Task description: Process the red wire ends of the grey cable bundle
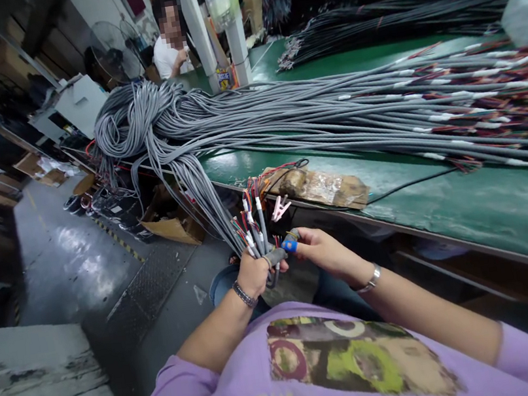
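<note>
My left hand (255, 272) is closed around a bunch of grey cables (259, 238) in front of my body. Their ends stick up out of the grip, with white wraps and thin coloured wires showing. Close beside it, my right hand (312, 249) is closed in a pinch near one cable's wire end, and a blue band sits around a fingertip. Whatever lies between those fingers is too small to make out. Grey and tan coverings wrap some fingers on both hands. From the bunch, the cables run up over the bench edge into a large grey coil (133, 121).
Many grey cables (329, 102) with bare coloured ends lie across the green bench (444, 210). A pink clip (280, 207) and a taped brown cardboard piece (326, 185) are at its edge. A cardboard box (173, 221) stands below. Behind the bench sits another person (170, 53).
</note>
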Action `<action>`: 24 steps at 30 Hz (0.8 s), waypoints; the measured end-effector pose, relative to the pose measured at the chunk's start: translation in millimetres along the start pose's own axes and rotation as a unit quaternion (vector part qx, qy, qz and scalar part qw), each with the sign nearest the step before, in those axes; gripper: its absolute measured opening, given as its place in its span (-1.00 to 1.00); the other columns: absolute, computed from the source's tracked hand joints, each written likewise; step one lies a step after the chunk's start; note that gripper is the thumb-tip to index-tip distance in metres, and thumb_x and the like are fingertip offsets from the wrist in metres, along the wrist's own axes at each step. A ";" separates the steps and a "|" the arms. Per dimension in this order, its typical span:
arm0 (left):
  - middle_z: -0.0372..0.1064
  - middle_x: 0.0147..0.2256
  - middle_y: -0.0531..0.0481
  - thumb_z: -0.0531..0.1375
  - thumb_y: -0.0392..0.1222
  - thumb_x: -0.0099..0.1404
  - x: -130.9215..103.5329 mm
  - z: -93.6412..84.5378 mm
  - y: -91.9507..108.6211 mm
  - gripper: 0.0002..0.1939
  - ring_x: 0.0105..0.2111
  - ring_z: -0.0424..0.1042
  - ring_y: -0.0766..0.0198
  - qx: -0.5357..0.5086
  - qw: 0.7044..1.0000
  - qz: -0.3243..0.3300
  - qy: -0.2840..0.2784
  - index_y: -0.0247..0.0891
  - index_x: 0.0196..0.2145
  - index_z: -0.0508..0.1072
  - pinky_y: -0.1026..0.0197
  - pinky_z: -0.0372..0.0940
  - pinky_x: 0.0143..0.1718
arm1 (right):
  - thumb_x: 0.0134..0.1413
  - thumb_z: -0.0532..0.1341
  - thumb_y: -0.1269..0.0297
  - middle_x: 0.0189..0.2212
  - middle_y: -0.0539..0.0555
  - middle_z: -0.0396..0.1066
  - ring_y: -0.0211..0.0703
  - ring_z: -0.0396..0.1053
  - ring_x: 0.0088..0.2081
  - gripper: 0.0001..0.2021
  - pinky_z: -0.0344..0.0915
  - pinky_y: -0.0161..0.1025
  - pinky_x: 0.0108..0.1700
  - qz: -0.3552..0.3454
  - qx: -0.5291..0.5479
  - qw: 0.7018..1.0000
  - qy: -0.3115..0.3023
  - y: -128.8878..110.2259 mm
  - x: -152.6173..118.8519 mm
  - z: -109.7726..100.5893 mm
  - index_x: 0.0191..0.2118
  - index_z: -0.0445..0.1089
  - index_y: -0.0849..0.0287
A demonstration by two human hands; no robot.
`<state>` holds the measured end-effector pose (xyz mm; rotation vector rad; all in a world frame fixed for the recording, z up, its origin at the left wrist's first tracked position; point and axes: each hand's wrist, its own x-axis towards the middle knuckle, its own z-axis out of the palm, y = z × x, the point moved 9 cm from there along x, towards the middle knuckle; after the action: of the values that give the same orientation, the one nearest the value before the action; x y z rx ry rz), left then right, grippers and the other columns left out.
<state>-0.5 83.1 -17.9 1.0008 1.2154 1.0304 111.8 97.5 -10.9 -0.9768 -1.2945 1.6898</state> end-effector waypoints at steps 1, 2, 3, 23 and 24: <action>0.35 -0.70 -0.01 0.32 -0.06 -0.03 -0.2 0.1 -0.2 -0.72 -0.70 0.28 0.37 0.001 1.000 -0.002 0.002 -0.33 -0.63 0.39 0.33 0.07 -0.66 | -0.18 0.33 0.00 -0.62 -0.04 0.33 -0.29 0.19 -0.55 -0.67 0.10 -0.33 -0.49 -0.002 0.000 1.000 0.002 -0.1 0.1 -0.3 -0.48 0.33 0.17; 0.34 -0.70 -0.01 0.32 -0.04 -0.04 -0.3 -0.3 -0.5 -0.70 -0.70 0.28 0.37 0.001 1.000 -0.004 0.006 -0.33 -0.63 0.39 0.33 0.07 -0.66 | -0.20 0.33 -0.01 -0.62 -0.04 0.33 -0.29 0.19 -0.55 -0.66 0.11 -0.33 -0.49 -0.003 -0.002 1.000 0.009 0.2 0.2 -1.5 -0.48 0.33 0.17; 0.34 -0.70 -0.01 0.32 -0.02 -0.04 -0.4 -1.0 -0.7 -0.69 -0.69 0.28 0.37 0.001 1.000 -0.006 0.011 -0.33 -0.63 0.39 0.33 0.07 -0.65 | -0.21 0.33 -0.03 -0.61 -0.03 0.33 -0.29 0.20 -0.54 -0.65 0.13 -0.32 -0.48 -0.003 -0.004 1.000 0.018 1.0 0.2 -3.1 -0.49 0.34 0.17; 0.33 -0.70 -0.02 0.31 -0.05 -0.04 2.1 -4.6 0.4 -0.69 -0.68 0.30 0.36 -0.034 0.998 -0.004 0.044 -0.33 -0.66 0.37 0.33 0.07 -0.65 | -0.23 0.34 -0.02 -0.55 -0.01 0.33 -0.26 0.21 -0.50 -0.65 0.18 -0.28 -0.44 -0.022 -0.001 0.999 0.045 -1.6 -4.3 -7.4 -0.50 0.34 0.17; 0.33 -0.70 -0.01 0.31 -0.05 -0.04 2.2 -4.3 0.8 -0.70 -0.68 0.30 0.36 -0.032 0.999 -0.001 0.041 -0.33 -0.65 0.37 0.33 0.06 -0.65 | -0.22 0.34 0.00 -0.56 -0.01 0.33 -0.26 0.21 -0.50 -0.67 0.18 -0.29 -0.44 -0.024 -0.001 0.999 0.046 -1.6 -4.2 -7.5 -0.50 0.34 0.17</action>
<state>-4.7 85.6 -18.1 0.9140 1.2414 1.1106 120.5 96.8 -10.3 -1.0047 -1.2502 1.5893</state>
